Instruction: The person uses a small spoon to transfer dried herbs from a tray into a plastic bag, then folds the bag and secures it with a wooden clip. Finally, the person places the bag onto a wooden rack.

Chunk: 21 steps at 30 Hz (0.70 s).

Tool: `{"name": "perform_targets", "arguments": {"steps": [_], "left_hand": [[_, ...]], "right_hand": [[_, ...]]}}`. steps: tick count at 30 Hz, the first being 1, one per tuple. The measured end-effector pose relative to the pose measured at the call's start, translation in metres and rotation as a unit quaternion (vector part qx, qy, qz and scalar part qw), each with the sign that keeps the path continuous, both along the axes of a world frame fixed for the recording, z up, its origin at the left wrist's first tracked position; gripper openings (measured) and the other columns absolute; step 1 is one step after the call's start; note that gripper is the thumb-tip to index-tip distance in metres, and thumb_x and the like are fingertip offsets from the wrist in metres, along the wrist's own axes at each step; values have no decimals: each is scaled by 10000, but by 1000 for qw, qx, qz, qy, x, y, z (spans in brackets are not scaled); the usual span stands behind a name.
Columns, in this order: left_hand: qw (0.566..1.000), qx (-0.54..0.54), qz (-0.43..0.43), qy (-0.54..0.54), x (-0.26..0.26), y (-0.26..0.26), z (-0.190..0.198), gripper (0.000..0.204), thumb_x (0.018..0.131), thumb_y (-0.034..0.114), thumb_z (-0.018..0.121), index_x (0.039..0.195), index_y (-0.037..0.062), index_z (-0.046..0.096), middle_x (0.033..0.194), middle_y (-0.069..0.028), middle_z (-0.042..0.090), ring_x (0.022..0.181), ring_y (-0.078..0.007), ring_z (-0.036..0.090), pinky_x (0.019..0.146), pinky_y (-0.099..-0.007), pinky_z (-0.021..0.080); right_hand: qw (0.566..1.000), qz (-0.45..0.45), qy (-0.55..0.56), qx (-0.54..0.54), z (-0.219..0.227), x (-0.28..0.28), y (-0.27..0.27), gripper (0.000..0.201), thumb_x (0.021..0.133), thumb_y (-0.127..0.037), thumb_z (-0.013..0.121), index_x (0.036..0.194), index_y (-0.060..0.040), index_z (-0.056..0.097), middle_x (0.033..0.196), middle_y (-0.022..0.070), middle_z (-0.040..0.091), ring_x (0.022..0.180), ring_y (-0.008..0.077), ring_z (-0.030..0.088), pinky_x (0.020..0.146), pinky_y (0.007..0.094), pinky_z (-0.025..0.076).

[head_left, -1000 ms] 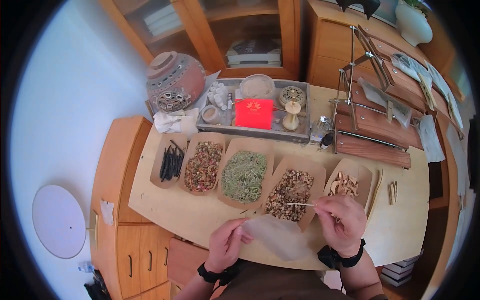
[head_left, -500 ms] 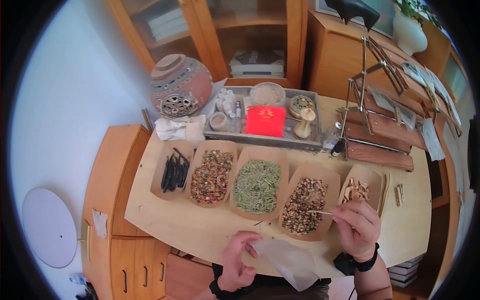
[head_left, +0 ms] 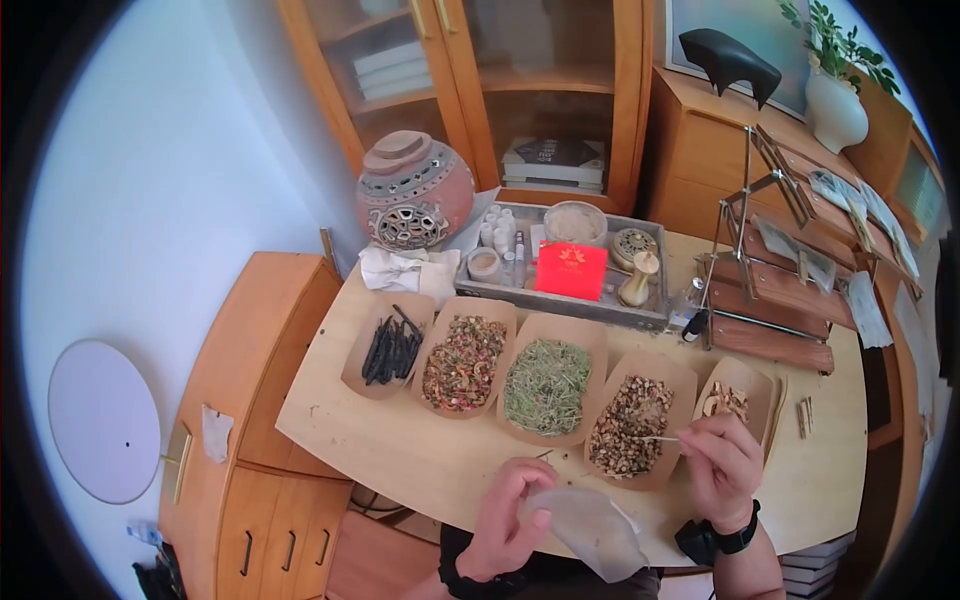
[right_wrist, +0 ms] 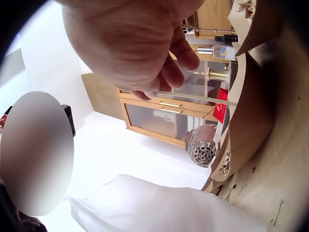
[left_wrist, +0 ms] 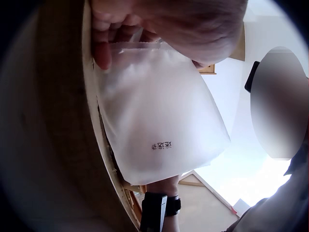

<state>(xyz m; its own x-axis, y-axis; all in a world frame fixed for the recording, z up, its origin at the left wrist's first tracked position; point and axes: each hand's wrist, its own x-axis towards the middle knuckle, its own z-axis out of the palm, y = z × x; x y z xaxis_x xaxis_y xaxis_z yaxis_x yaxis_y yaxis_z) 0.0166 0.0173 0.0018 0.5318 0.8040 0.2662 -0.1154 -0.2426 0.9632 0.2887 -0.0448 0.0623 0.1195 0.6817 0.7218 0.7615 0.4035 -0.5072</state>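
Observation:
My left hand (head_left: 508,520) pinches the top edge of a translucent white bag (head_left: 590,525) at the table's front edge; small dark print shows on the bag (left_wrist: 159,116) in the left wrist view. My right hand (head_left: 722,468) pinches a thin pale stick (head_left: 660,438), its far end over the paper tray (head_left: 682,385) of brown mixed pieces (head_left: 625,425). In the right wrist view the stick (right_wrist: 198,97) extends from the fingertips towards a tray's rim. Whether the stick's tip bears anything cannot be told.
More paper trays stand alongside, with dark pods (head_left: 392,350), reddish dried flowers (head_left: 463,362), green herbs (head_left: 547,387) and pale slices (head_left: 726,402). Behind are a grey tray (head_left: 500,293) holding a red packet (head_left: 571,270), a patterned pot (head_left: 415,190) and a wooden rack (head_left: 770,345).
The head view has shifted, so the table stands lower and further right in it. Fingers of my left hand opened apart, then closed again on the bag. The right hand keeps its pinch on the stick.

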Motion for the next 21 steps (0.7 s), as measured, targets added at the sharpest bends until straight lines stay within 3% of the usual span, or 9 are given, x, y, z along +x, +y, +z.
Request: {"name": "perform_targets", "arguments": {"steps": [2,4,10,12,13,15,21], "left_hand": [[999,-40,-13,-22,0,-2,2,356,1015,280,607,1218,-8,559,1191,-144,587,1057,-225,581,959,-361,470],[998,-67,-1,5,-3,-3,6,489,1047,418,534,1228,-35,573,1250,-169,583,1151,-230,590,1023,-376,467],[997,-81,10,-6,-4,-5,5,501,1046,411,527,1242,-47,583,1197,-187,663,1102,-260,658,971,-397,522],[997,5,-16,80,-8,-3,5,413,975,209,585,1299,-46,562,1211,-207,650,1087,-328,664,991,-412,509],[997,6,-16,80,-6,-3,5,413,975,209,585,1299,-46,562,1211,-207,650,1087,-328,664,991,-412,509],[979,150,-27,132,-3,-1,6,472,915,199,602,1321,-34,536,1185,-221,639,1068,-392,639,980,-445,509],[991,94,-37,88,-3,-4,2,522,885,192,587,1338,-47,487,1165,-231,632,1070,-405,623,971,-483,498]], "right_hand": [[1000,-2,10,-3,0,0,1,258,834,118,760,1047,-28,765,878,105,697,698,190,664,587,273,508],[1000,-9,17,-8,-1,1,1,257,835,117,762,1050,-25,767,882,105,699,698,189,662,589,274,508],[999,1,44,-4,2,3,0,278,847,117,747,1089,-17,778,907,106,707,703,174,660,589,270,503],[999,-3,39,-9,0,6,0,277,850,115,745,1092,-15,778,912,106,708,706,175,662,589,272,504],[999,-2,35,-12,-1,6,1,275,853,113,743,1095,-13,778,916,106,709,710,175,664,589,273,505],[999,-8,29,-13,1,5,1,265,855,111,742,1089,-8,775,920,108,710,716,177,668,593,273,510],[997,-35,59,-30,-2,5,3,241,852,100,755,1073,4,752,937,118,708,746,179,685,622,271,532]]}}
